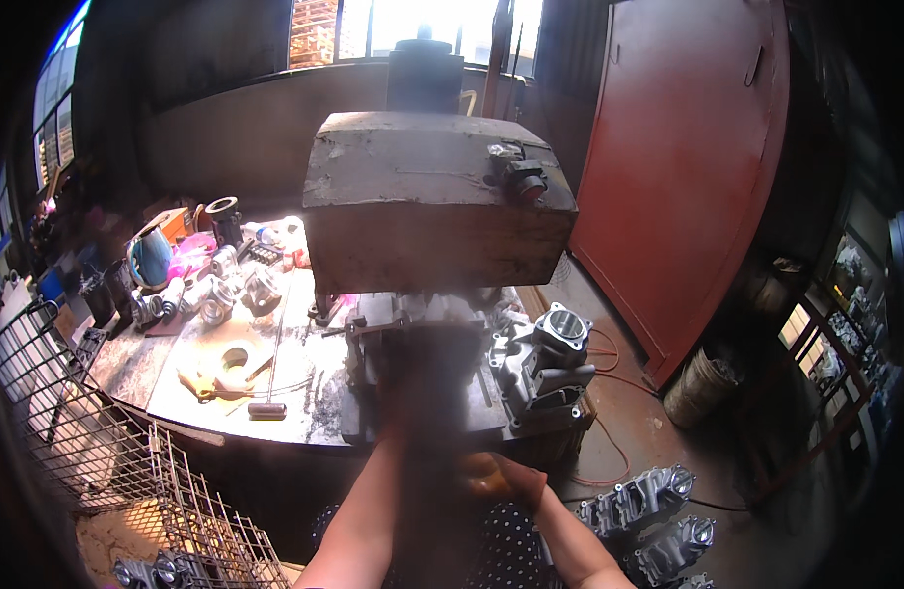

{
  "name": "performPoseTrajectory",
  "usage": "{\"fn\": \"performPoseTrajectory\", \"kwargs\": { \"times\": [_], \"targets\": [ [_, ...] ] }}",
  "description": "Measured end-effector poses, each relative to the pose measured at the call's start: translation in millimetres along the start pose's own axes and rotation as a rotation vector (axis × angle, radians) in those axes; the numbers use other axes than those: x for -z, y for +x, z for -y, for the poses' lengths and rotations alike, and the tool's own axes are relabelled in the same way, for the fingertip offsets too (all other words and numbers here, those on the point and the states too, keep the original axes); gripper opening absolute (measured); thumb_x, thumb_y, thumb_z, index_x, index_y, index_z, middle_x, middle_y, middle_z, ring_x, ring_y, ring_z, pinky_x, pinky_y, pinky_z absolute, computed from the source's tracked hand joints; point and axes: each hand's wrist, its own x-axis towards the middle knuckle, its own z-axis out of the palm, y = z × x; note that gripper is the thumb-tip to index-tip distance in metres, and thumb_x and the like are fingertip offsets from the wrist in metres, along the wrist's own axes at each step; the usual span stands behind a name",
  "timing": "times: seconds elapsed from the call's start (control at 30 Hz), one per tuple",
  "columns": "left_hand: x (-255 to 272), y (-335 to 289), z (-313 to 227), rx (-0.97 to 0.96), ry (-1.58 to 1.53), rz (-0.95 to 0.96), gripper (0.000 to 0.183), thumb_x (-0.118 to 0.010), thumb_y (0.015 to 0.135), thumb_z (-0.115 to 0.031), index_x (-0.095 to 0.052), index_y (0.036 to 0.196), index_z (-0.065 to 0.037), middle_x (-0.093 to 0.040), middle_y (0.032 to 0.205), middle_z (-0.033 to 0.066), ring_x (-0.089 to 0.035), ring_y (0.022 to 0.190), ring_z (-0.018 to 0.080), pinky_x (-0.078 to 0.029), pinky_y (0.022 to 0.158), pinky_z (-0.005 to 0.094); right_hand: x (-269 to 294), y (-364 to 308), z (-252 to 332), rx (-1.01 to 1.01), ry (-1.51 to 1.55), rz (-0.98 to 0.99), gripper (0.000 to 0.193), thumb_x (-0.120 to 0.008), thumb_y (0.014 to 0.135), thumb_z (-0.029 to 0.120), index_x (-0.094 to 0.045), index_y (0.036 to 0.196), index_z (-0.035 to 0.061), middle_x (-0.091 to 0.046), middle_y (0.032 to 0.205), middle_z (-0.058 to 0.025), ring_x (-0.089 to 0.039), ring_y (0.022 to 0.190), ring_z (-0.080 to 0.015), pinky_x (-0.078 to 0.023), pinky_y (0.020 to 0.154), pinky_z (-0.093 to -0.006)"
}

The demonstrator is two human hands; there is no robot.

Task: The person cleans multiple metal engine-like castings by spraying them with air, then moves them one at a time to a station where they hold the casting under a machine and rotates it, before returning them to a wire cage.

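Observation:
My left forearm [359, 520] reaches forward to the machine's work table [373, 422]. A dark smear down the middle of the view hides my left hand, so its fingers and anything in them do not show. My right hand [501, 478], orange-brown as if gloved, is low in front of the table's near edge. Its fingers run into the same smear, and I cannot tell what it touches. Above the work table hangs a large, worn grey machine head [437, 211] with a dark knob on top. Silvery cast metal housings [545, 368] stand just right of the work table.
On the bench at left lie a T-handled tool [267, 410], a yellowish ring-shaped part [234, 363] and several metal castings [216, 299]. A wire basket [167, 481] is at lower left. More castings [638, 501] sit at lower right, near a red hose [624, 378] and red metal door [683, 167].

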Motion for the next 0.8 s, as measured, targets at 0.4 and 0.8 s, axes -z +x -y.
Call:
{"fn": "performPoseTrajectory", "kwargs": {
  "times": [0.4,0.8],
  "targets": [
    [-1,1,11,-0.039,-0.073,-0.131,0.048,-0.044,0.084,-0.017,-0.038,0.13,-0.005,-0.042,0.13,0.0175,-0.04,0.121,0.0304,-0.028,0.103,0.0427,216,96,399,0.875,-0.943,-0.832,0.023,-0.05,0.088,0.019,-0.063,0.095,0.0016,-0.064,0.085,-0.0087,-0.06,0.073,-0.0156,-0.048,0.067,-0.0279],
    [11,1,21,-0.026,-0.204,-0.152,0.045,-0.046,0.084,-0.02,-0.042,0.126,-0.005,-0.045,0.126,0.0177,-0.043,0.118,0.0308,-0.03,0.102,0.0425,312,285,488,0.06,-1.956,-0.675,0.026,-0.047,0.082,0.016,-0.06,0.101,0.0043,-0.063,0.092,-0.0128,-0.062,0.084,-0.019,-0.047,0.072,-0.0307]
  ]
}}
